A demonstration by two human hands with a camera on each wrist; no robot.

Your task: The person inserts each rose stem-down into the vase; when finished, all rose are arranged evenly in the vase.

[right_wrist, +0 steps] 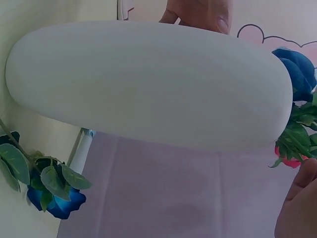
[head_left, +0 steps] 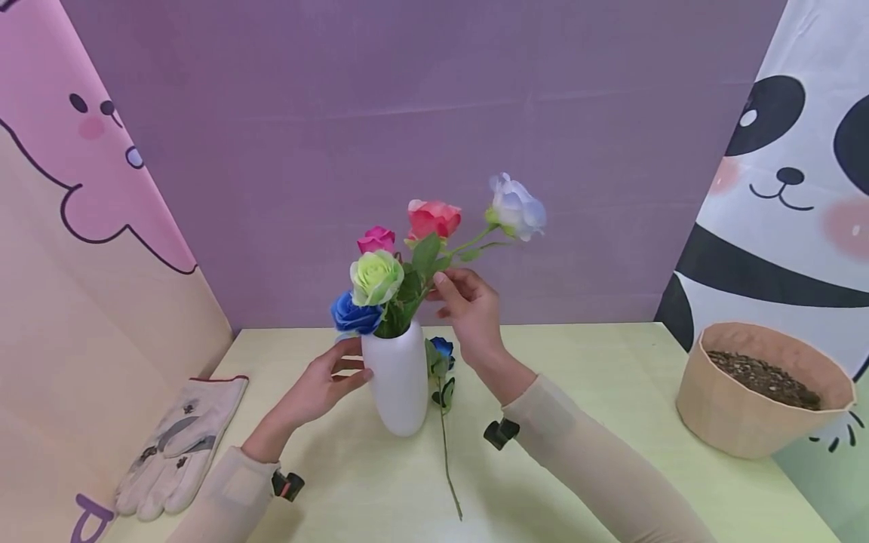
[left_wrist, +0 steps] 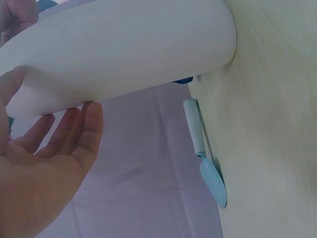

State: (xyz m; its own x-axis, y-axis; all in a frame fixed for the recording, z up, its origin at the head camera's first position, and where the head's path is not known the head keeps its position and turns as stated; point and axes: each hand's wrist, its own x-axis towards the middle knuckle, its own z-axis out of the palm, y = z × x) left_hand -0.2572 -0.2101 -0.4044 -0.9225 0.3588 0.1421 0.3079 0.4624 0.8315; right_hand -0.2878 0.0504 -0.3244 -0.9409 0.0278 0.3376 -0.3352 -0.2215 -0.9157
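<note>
A white vase [head_left: 397,381] stands upright on the table, holding a blue rose [head_left: 356,313], a pale green rose [head_left: 376,277], a magenta rose [head_left: 376,240] and a coral rose [head_left: 434,219]. My left hand [head_left: 326,381] holds the vase's upper left side, thumb in front and fingertips against the wall, as the left wrist view shows. With thumb and forefinger, my right hand [head_left: 473,313] pinches a stem among the leaves above the rim, apparently that of the pale blue rose [head_left: 517,207] leaning right. Its lower stem is hidden. Another blue rose [right_wrist: 57,196] lies beside the vase.
Cotton gloves [head_left: 179,449] lie at the table's left edge. At the right stands a tan pot [head_left: 720,411] with soil [head_left: 763,377] in it. A light blue trowel [left_wrist: 205,153] lies behind the vase. A purple backdrop [head_left: 434,113] rises at the table's far edge.
</note>
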